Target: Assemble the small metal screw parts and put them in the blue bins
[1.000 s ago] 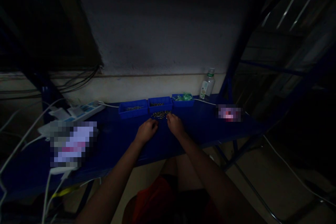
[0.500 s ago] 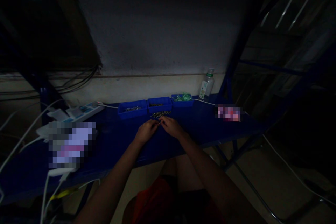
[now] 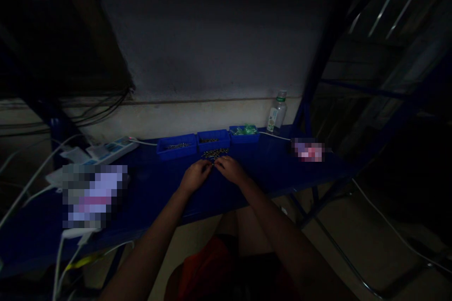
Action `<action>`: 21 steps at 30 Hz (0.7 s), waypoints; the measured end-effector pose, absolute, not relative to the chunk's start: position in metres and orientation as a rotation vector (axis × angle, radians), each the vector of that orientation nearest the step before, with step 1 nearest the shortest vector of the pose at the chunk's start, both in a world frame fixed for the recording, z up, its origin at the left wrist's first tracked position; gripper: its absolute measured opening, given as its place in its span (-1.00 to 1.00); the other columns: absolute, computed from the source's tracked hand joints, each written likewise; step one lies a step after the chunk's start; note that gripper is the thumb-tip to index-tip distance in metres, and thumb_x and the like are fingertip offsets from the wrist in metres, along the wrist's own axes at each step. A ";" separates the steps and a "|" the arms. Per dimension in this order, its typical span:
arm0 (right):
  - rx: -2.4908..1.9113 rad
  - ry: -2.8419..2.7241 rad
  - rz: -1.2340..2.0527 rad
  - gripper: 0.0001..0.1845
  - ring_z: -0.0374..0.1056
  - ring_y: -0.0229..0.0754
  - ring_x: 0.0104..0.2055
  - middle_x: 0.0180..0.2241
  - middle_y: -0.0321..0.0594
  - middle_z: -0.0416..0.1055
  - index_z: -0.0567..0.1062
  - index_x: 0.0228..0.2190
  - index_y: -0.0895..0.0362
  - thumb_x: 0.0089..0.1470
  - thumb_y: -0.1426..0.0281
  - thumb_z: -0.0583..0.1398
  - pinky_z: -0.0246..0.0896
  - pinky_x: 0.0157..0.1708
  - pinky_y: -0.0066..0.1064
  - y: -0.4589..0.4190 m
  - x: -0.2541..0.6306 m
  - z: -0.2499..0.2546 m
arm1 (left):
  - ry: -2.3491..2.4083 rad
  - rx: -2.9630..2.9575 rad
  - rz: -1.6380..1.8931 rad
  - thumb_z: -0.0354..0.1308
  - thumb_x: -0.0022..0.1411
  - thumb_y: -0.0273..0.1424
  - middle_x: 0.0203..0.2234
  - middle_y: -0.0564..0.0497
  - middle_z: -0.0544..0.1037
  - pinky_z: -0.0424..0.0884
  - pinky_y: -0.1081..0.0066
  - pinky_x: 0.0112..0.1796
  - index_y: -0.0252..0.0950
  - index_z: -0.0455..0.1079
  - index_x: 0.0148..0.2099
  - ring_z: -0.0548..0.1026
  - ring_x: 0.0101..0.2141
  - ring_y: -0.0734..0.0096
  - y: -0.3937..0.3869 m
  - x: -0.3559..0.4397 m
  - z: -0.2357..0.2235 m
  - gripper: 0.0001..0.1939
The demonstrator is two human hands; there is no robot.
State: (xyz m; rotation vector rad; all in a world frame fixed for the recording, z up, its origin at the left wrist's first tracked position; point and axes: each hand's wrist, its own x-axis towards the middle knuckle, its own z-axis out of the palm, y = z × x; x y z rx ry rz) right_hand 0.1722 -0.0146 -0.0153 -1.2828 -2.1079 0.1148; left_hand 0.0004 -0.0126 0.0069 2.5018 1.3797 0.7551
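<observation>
My left hand (image 3: 196,175) and my right hand (image 3: 229,168) meet over the blue table (image 3: 158,188), fingertips pinched close together. A tiny bright piece shows between them, too small and dark to name. Just beyond my fingers lies a loose pile of small metal pieces (image 3: 216,153), perhaps screws. Behind it stand three blue bins in a row. The left bin (image 3: 176,152) holds thin metal pieces, the middle bin (image 3: 213,145) holds darker small pieces, and the right bin (image 3: 244,139) holds green and clear plastic.
A clear bottle (image 3: 278,115) stands at the back right, near a blurred-out phone-like object (image 3: 308,149). On the left are a white power strip (image 3: 118,149) with plugs and cables, and another pixelated object (image 3: 95,196). A wall (image 3: 212,56) rises behind the table.
My fingertips have parted slightly, and a small bright piece shows between them now. The whole view has shifted a little; bins and pile look unchanged.
</observation>
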 end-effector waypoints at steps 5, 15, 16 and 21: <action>-1.207 -2.123 0.134 -0.85 0.25 -0.28 -0.18 -0.29 -0.25 0.37 0.39 -0.32 0.10 0.14 0.37 0.03 0.08 -0.15 -0.48 -0.016 0.173 -0.014 | 1.361 2.487 0.748 -0.10 0.20 -0.18 -0.23 -0.04 0.49 0.31 0.43 -0.25 -0.23 0.39 -0.12 0.45 -0.26 0.30 -0.014 0.001 0.009 -0.65; -1.229 -2.115 0.120 -0.84 0.25 -0.28 -0.20 -0.31 -0.25 0.38 0.39 -0.34 0.11 0.14 0.36 0.03 0.07 -0.15 -0.47 -0.012 0.174 -0.018 | 1.317 2.481 0.807 -0.06 0.18 -0.27 -0.30 -0.01 0.49 0.31 0.44 -0.28 -0.24 0.38 -0.17 0.45 -0.32 0.34 -0.011 0.000 0.007 -0.73; -1.223 -2.119 0.124 -0.83 0.25 -0.28 -0.20 -0.31 -0.25 0.38 0.39 -0.33 0.11 0.15 0.35 0.02 0.07 -0.15 -0.47 -0.013 0.174 -0.018 | 1.309 2.483 0.812 -0.05 0.17 -0.28 -0.30 -0.01 0.49 0.31 0.44 -0.28 -0.24 0.38 -0.17 0.44 -0.31 0.34 -0.010 0.000 0.006 -0.74; -1.207 -2.157 0.132 -0.77 0.24 -0.28 -0.20 -0.31 -0.22 0.36 0.41 -0.31 0.13 0.17 0.32 -0.01 0.06 -0.14 -0.46 -0.015 0.174 -0.015 | 1.284 2.489 0.838 -0.05 0.18 -0.32 -0.29 -0.02 0.48 0.32 0.41 -0.24 -0.25 0.37 -0.14 0.44 -0.30 0.34 -0.007 0.000 0.003 -0.74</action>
